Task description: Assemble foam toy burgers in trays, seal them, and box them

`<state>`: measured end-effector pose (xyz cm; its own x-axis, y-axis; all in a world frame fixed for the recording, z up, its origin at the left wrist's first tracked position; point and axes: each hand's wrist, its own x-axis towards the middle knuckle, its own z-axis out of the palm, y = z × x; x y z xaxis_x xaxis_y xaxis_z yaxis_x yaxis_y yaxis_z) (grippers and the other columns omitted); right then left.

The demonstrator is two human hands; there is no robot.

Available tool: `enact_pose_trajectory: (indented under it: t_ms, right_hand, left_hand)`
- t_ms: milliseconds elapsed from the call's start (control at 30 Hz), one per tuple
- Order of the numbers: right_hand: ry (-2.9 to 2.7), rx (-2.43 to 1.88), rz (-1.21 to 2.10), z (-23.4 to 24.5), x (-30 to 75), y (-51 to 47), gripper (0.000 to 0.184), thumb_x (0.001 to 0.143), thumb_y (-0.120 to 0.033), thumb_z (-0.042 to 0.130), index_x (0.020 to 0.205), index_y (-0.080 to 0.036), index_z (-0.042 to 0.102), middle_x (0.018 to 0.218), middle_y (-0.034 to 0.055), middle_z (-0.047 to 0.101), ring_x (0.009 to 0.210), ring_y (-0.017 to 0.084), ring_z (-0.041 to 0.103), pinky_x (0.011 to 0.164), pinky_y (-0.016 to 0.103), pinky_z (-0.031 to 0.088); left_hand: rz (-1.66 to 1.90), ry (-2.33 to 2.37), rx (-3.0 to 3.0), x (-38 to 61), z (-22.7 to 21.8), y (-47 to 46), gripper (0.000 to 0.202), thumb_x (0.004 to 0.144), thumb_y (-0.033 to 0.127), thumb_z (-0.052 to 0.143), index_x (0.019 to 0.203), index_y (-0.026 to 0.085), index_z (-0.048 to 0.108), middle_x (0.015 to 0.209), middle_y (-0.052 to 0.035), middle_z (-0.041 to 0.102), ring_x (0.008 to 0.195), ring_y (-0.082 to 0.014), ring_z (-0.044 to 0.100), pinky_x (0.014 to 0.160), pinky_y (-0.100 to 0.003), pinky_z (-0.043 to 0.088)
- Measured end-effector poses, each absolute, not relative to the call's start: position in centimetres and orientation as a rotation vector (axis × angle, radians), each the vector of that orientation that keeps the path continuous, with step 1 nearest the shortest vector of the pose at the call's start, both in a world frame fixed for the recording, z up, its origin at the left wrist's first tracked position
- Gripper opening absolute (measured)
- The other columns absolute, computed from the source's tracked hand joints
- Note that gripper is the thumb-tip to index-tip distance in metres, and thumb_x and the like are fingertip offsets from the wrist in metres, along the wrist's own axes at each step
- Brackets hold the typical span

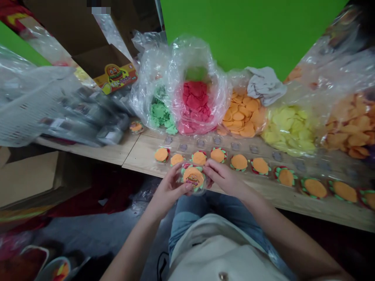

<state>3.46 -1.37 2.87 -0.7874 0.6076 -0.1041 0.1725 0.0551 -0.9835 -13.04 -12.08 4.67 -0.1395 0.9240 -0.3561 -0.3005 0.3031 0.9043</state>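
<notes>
Both my hands hold one small burger-shaped toy [193, 177] in a clear round case, just in front of the wooden table edge [263, 195]. My left hand [169, 190] grips its left side with the thumb across the front. From the right, my right hand [224, 177] pinches its rim. The toy has an orange top with green and red frills and a printed label. A row of several similar orange burger pieces [238, 161] lies along the table just beyond my hands.
Clear plastic bags at the back hold green pieces [160, 113], red pieces [197, 105], orange discs [241, 117], yellow pieces [290, 128] and more orange discs [354, 127]. A burger-printed carton [117, 77] and a white basket [32, 113] stand at left. A green wall [249, 31] is behind.
</notes>
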Motion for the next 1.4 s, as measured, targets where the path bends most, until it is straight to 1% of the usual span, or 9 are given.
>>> enact_pose_trajectory:
  t_ms: [200,333,733,867,967,1100,1200,1300,1400]
  right_hand:
    - [-1.792,-0.907,1.56,1.5,2.8,-2.5,0.028,0.089,-0.044,0.038,0.074,-0.021,0.043,0.064,-0.0035,0.044,0.056,0.01,0.049,0.051,0.022,0.043]
    - [-1.5,-1.031,1.718,-0.4,3.1,-5.7,0.027,0.09,-0.048,0.032,0.082,-0.024,0.041,0.066,-0.002,0.046,0.054,0.012,0.05,0.049,0.026,0.046]
    - [-1.444,-1.229,1.45,-2.0,6.9,-8.0,0.027,0.09,-0.049,0.025,0.079,-0.026,0.035,0.065,-0.0002,0.05,0.061,0.017,0.052,0.061,0.032,0.047]
    - [-1.574,-1.144,1.718,-1.9,8.9,-8.7,0.033,0.091,-0.05,0.023,0.079,-0.024,0.04,0.066,-0.0001,0.053,0.061,0.016,0.054,0.063,0.031,0.047]
    - [-1.91,-1.013,1.872,-1.1,11.6,-8.3,0.033,0.087,-0.05,0.038,0.082,-0.02,0.049,0.076,0.0014,0.056,0.07,0.014,0.054,0.065,0.028,0.044]
    - [-1.966,-1.083,1.879,-0.1,13.3,-6.4,0.031,0.088,-0.049,0.037,0.086,-0.02,0.047,0.077,-0.0008,0.05,0.068,0.011,0.048,0.059,0.022,0.041]
    - [-2.276,-0.957,1.893,0.2,13.0,-5.8,0.03,0.088,-0.047,0.039,0.078,-0.019,0.045,0.067,-0.0035,0.046,0.059,0.009,0.041,0.052,0.02,0.035]
    - [-2.457,-0.887,1.872,0.9,13.2,-6.2,0.029,0.09,-0.043,0.035,0.077,-0.019,0.045,0.067,-0.0032,0.047,0.057,0.009,0.042,0.051,0.02,0.033]
    - [-2.58,-0.881,1.743,1.8,14.1,-7.1,0.027,0.091,-0.04,0.034,0.078,-0.019,0.045,0.072,-0.0009,0.05,0.062,0.011,0.044,0.055,0.022,0.033]
  left_hand:
    - [1.378,1.308,0.559,-10.7,3.5,-11.6,0.069,0.066,0.027,0.071,0.126,0.024,0.037,0.119,-0.0097,0.053,0.084,-0.0185,0.06,0.059,-0.024,0.051]
    - [1.49,1.329,0.503,-8.6,2.6,-11.4,0.069,0.069,0.029,0.068,0.127,0.031,0.031,0.128,-0.0072,0.046,0.102,-0.022,0.055,0.071,-0.027,0.052]
    - [1.353,1.025,0.426,-5.6,2.6,-11.3,0.062,0.076,0.031,0.062,0.13,0.033,0.033,0.133,-0.0029,0.043,0.113,-0.018,0.049,0.09,-0.028,0.044]
    - [1.28,1.122,0.4,-6.8,1.3,-12.2,0.057,0.075,0.029,0.063,0.127,0.03,0.041,0.129,-0.0039,0.048,0.108,-0.0196,0.052,0.084,-0.028,0.046]
    - [1.089,1.155,0.522,-8.2,0.3,-13.6,0.054,0.071,0.026,0.067,0.121,0.027,0.048,0.121,-0.005,0.054,0.102,-0.0205,0.054,0.081,-0.029,0.046]
    - [0.779,1.143,0.897,-8.7,0.2,-14.4,0.048,0.07,0.025,0.067,0.116,0.024,0.055,0.114,-0.0065,0.055,0.099,-0.0197,0.052,0.084,-0.029,0.042]
    - [0.628,1.182,1.111,-8.1,0.6,-14.3,0.051,0.066,0.026,0.07,0.115,0.021,0.057,0.095,-0.005,0.057,0.083,-0.0157,0.051,0.074,-0.026,0.042]
    - [0.622,1.157,0.897,-7.6,0.5,-14.9,0.048,0.064,0.027,0.072,0.109,0.019,0.058,0.081,-0.0014,0.056,0.072,-0.0122,0.05,0.066,-0.023,0.04]
    - [0.668,1.084,0.611,-7.2,0.3,-16.1,0.029,0.066,0.028,0.07,0.091,0.016,0.063,0.082,-0.0022,0.059,0.073,-0.0117,0.052,0.067,-0.023,0.04]
